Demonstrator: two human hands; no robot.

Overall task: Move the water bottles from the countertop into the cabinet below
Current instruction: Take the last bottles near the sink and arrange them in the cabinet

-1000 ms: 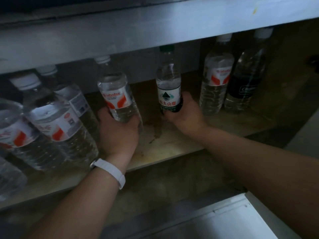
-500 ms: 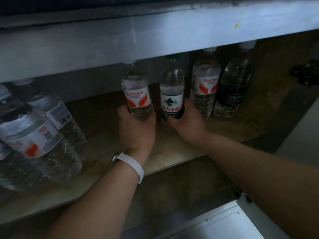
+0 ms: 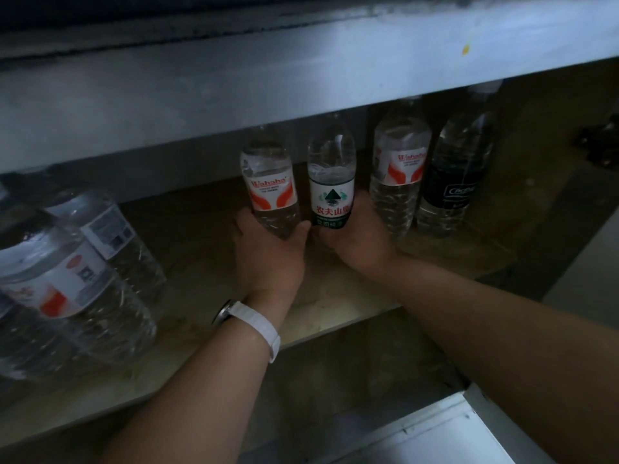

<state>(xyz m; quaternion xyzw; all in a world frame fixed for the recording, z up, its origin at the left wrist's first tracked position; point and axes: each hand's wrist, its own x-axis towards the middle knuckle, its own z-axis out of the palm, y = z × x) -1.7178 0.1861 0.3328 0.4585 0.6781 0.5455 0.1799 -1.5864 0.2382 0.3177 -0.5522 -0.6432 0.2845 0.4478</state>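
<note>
Both hands reach into the dim cabinet under the countertop edge (image 3: 301, 78). My left hand (image 3: 268, 259), with a white watch strap on the wrist, grips the base of a red-and-white labelled water bottle (image 3: 271, 182). My right hand (image 3: 356, 242) grips a green-and-white labelled water bottle (image 3: 331, 182). The two held bottles stand upright side by side, nearly touching, on the wooden shelf (image 3: 207, 262). Their caps are hidden behind the countertop edge.
To the right stand another red-labelled bottle (image 3: 398, 175) and a dark-labelled bottle (image 3: 455, 175). Several large bottles (image 3: 70, 279) crowd the shelf's left end. A white cabinet door (image 3: 445, 433) hangs open at bottom right.
My left hand has carried the red-labelled bottle rightward and deeper in, up beside the green-labelled bottle. The right hand has pushed its bottle slightly further back toward the two right bottles.
</note>
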